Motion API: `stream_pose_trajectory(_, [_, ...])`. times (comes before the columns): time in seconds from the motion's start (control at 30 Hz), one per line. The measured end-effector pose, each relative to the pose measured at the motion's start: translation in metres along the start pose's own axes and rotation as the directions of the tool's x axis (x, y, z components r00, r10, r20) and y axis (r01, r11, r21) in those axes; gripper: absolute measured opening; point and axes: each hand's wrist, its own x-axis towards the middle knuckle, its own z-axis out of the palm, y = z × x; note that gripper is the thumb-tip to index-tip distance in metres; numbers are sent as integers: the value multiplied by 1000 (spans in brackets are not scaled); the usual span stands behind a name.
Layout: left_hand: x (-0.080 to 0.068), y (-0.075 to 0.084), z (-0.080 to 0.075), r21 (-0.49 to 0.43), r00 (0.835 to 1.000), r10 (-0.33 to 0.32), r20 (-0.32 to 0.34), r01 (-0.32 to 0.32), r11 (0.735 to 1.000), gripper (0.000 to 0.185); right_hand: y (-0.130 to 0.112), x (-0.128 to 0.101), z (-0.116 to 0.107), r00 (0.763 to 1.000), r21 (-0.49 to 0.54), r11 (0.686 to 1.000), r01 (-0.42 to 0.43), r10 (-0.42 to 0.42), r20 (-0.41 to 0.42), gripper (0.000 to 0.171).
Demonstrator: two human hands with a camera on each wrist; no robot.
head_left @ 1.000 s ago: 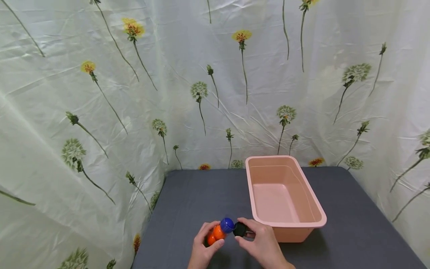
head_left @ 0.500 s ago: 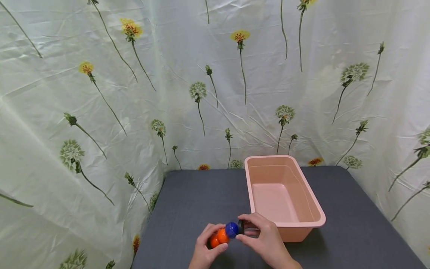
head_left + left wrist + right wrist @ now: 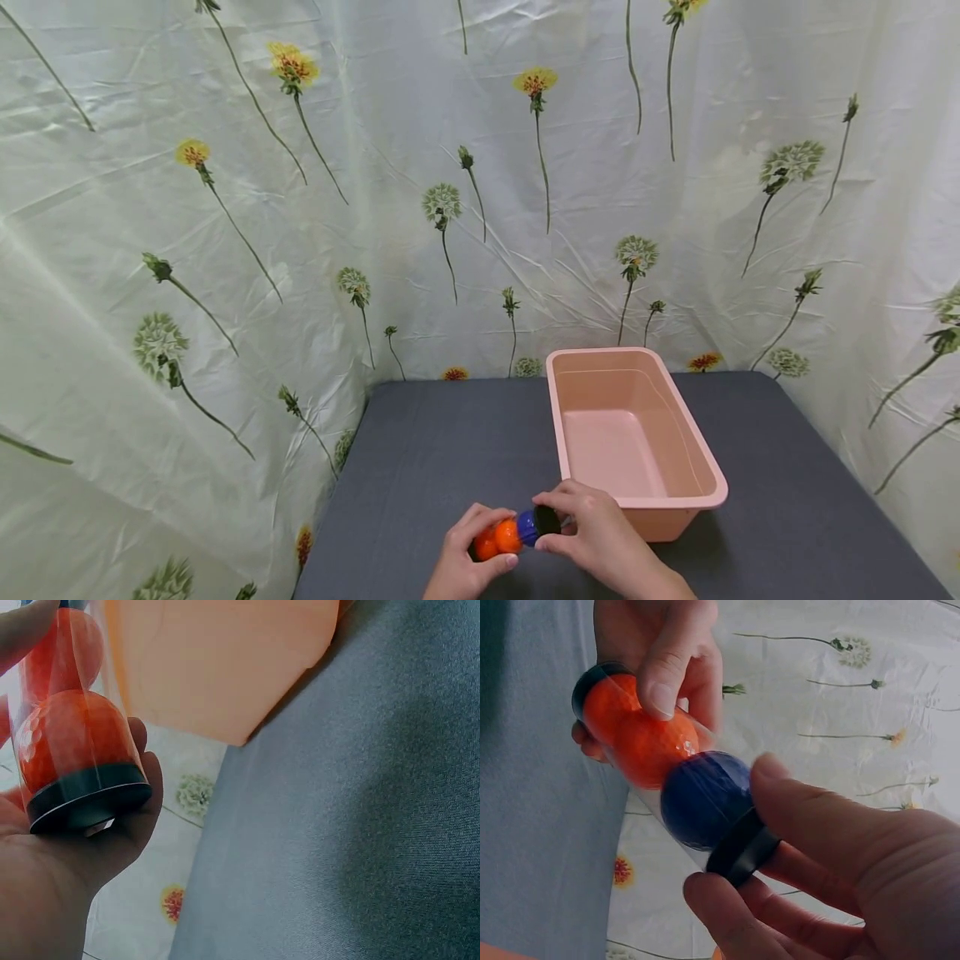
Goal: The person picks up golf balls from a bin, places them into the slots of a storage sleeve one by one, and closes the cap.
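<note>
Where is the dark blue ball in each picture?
Head: the dark blue ball sits low in the middle, between both hands.
Left wrist: not clearly in it; only orange balls show.
Right wrist: centre, beside the black cap.
Shared landmark: the orange balls in the clear plastic tube.

Clear glossy plastic tube [image 3: 667, 772], matt cloth [image 3: 450, 433]

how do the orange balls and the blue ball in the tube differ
Colour: the orange balls are bright orange; the blue ball is dark blue.
Count: two orange, one blue.
Place: the orange balls sit at the end of the clear tube gripped by the left hand; the blue ball lies by the black cap pinched by the right hand.
All three look like similar-sized, round balls.
</note>
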Motion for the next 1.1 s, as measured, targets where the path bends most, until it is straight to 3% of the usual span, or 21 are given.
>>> stream_pose_trajectory(0.33, [2, -3, 4, 36, 999, 54, 2, -54, 998, 38, 3, 2, 0, 1000, -79, 997, -2, 0, -19, 41])
stream_pose_trajectory(0.67, [5, 3, 7, 39, 1000, 1, -25, 0, 999, 38, -2, 7, -3, 997, -55, 997, -49, 46, -63, 38])
stream_pose_trajectory(0.97, [6, 4, 9, 86, 993, 79, -90, -71, 994, 41, -6, 11, -2, 991, -83, 994, -77, 68, -114, 41])
stream_pose_trajectory(1.1, [8, 6, 11, 97, 991, 91, -96, -81, 992, 45, -7, 15, -4, 989, -75, 996, -42, 30, -148, 42])
